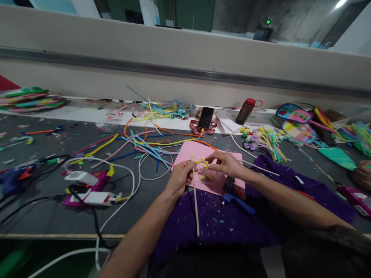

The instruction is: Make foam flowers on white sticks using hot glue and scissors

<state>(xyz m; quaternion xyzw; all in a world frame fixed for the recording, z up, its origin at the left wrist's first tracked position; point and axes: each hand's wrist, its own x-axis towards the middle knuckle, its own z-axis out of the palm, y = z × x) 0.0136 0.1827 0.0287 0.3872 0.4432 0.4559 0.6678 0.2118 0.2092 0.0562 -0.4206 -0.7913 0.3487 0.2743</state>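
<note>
My left hand is closed in a pinch on a cream pipe cleaner, whose long end hangs down over the purple cloth. A short yellow pipe cleaner runs from the left fingertips to my right hand, whose bent fingers close on its other end. Both hands are above a pink board, where small yellow bits lie beneath the fingers. Beside the right wrist, a blue-handled tool rests partly on the purple cloth; its head is dark and hard to make out.
Loose coloured pipe cleaners spread left of the board. A power strip with white cables and a blue glue gun lie farther left. Behind stand a phone and a bottle. Fuzzy flowers and another person's hand are right.
</note>
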